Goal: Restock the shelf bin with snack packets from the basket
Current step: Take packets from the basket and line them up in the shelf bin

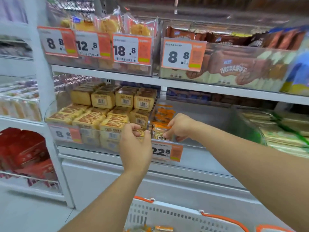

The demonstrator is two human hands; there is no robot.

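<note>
Two hands worked at the front of the middle shelf, and the scene ran as follows from left to right. Yellow cake packets (107,113) filled the clear bin on the left, stacked in rows behind an orange price tag (66,133). Next came the left hand (135,144), raised at the divider between that bin and its neighbour; its fingers were curled toward the bin edge, but whether they gripped the edge or a packet could not be told. To the right of the divider stood the shelf bin (209,118) being restocked, clear-walled and holding only a short row of orange snack packets (163,121) against its left side, the rest of it bare. The right hand (179,127) reached into the front of this bin, fingers curled down onto the foremost packet, apparently seating it in the row. A tag reading 22.8 (166,152) hung below. Green-edged packets (284,129) occupied the bin at far right. The step in hand appeared to be placement. The white basket (167,215) with orange trim sat below, some packets visible inside. The next move would call for releasing the packet, lowering a hand to the basket, and taking another.
</note>
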